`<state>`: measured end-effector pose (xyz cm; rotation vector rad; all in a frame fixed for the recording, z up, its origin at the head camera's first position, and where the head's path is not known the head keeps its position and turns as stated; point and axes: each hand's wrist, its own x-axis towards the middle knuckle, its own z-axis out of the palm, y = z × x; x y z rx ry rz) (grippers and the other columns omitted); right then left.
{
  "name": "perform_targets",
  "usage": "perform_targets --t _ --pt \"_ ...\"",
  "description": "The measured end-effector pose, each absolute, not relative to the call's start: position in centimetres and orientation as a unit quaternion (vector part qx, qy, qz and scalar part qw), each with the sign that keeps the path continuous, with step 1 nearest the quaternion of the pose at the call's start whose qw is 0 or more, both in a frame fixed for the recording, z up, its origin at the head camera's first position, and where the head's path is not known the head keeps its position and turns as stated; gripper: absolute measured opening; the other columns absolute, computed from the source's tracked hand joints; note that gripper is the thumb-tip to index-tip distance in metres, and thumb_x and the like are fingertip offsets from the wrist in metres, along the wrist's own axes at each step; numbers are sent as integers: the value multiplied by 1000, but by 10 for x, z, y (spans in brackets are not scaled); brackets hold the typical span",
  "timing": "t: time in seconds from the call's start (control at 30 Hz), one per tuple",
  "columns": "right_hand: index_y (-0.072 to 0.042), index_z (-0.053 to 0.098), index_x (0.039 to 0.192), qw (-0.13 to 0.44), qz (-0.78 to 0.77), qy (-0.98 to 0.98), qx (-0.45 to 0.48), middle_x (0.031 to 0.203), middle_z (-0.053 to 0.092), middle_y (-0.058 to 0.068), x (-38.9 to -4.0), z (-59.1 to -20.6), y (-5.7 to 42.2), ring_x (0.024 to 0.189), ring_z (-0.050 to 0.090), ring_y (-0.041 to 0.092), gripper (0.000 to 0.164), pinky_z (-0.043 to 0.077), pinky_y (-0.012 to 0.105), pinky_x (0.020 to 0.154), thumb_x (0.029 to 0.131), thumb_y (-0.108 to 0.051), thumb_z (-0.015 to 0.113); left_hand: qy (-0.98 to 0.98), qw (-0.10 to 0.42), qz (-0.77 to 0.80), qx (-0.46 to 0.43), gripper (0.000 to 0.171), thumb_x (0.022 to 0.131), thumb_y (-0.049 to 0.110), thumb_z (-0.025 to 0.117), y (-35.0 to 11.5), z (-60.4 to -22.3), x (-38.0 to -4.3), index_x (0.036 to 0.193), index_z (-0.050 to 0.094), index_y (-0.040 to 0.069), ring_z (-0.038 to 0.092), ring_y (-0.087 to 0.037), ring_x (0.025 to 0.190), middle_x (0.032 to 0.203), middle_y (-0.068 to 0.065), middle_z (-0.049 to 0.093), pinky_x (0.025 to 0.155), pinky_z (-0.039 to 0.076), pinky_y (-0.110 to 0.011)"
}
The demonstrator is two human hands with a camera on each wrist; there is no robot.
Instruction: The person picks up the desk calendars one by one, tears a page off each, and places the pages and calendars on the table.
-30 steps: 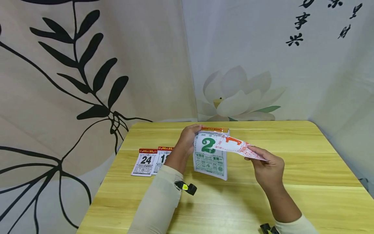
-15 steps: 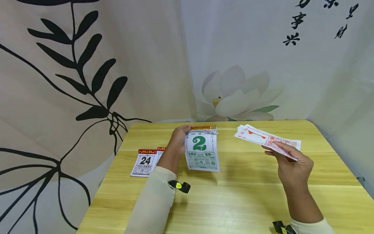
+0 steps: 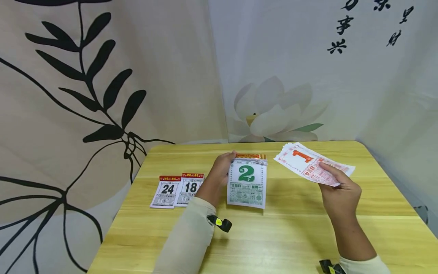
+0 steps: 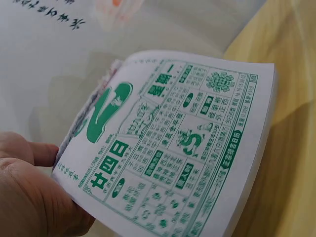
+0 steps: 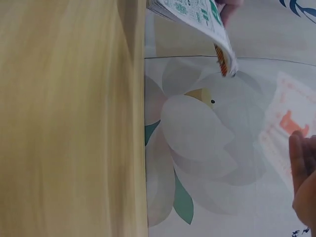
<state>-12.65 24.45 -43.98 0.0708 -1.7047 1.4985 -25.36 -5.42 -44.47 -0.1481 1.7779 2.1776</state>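
I see left hand [image 3: 220,169] gripping the green-printed calendar pad [image 3: 246,184], right hand [image 3: 341,194] pinching red-printed sheets [image 3: 308,163], above the surface [image 3: 273,243].

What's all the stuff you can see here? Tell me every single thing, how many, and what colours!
calendar pad: 1, white with green print, orange-and-gold top, in the left hand
loose sheets: count unclear, white with red print, in the right hand
small 24 calendar: 1, white, red and black, on the table
small 18 calendar: 1, same colours, beside the 24
table: 1, yellow wood, below everything
backdrop: count unclear, beige and pale grey, behind the table
plant print: 1, black, backdrop's left
flower print: 1, pale with green, backdrop's middle
writing: several characters, black, upper right
wrist devices: 2, black and yellow, one per wrist
sleeves: 2, cream, on the arms
left hand: 1, at the pad
right hand: 1, at the sheets
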Motion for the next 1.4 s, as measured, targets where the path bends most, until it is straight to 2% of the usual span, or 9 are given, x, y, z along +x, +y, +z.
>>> perform_targets --t 0.07,0.2,0.43,0.67,0.9,1.0,1.2,1.3,1.4 --pt "9 80 119 405 576 -711 3 113 78 -24 -125 -439 244 104 73 -11 42 57 7 83 82 28 77 633 167 754 -52 45 117 42 50 -48 -447 -252 137 63 3 75 -17 86 101 -7 73 77 62 -28" --pt "4 77 130 366 580 -728 -22 122 77 -18 -121 -438 244 103 73 -10 52 58 9 79 83 27 77 645 168 743 -58 51 115 48 52 -35 -455 -249 137 64 3 75 -18 84 98 -7 74 77 61 -28" --pt "-3 67 147 275 586 -758 -80 141 69 7 -123 -442 248 87 70 -14 59 59 10 74 92 14 77 637 176 747 -72 51 114 50 54 -13 -469 -245 136 65 5 76 -19 87 104 -11 77 77 61 -30" --pt "-2 51 160 198 560 -798 -106 146 62 26 -119 -439 256 89 62 -23 69 57 6 76 97 6 77 633 188 747 -75 53 113 50 56 7 -476 -239 145 63 8 78 -20 98 118 -12 79 84 61 -29" --pt "0 26 171 107 540 -829 -98 154 57 29 -116 -440 263 91 59 -25 86 52 5 76 101 -6 76 628 195 751 -67 37 117 37 52 23 -485 -238 141 63 11 74 -20 102 121 -12 76 83 58 -28" --pt "-2 13 174 61 534 -838 -95 157 52 28 -115 -443 268 94 57 -24 96 53 9 78 103 -14 76 627 198 751 -63 37 117 34 51 31 -490 -236 143 61 10 73 -22 110 127 -13 74 89 58 -30" --pt "-2 -7 173 -15 545 -831 -109 171 27 39 -116 -448 280 99 68 -4 110 63 22 80 105 -22 76 635 198 745 -50 53 118 27 48 51 -502 -233 166 39 6 66 -29 130 146 -18 64 108 54 -40" --pt "0 -11 172 -37 561 -817 -128 174 10 43 -118 -452 286 96 75 12 112 65 26 82 105 -23 75 636 202 743 -52 54 118 22 49 59 -504 -231 167 35 7 68 -31 130 149 -19 62 108 56 -41" --pt "1 -16 171 -56 583 -797 -146 176 -3 41 -119 -458 293 94 77 15 112 66 29 85 106 -22 73 628 211 747 -50 55 115 16 55 66 -505 -229 166 35 8 72 -32 125 149 -19 63 104 59 -42"
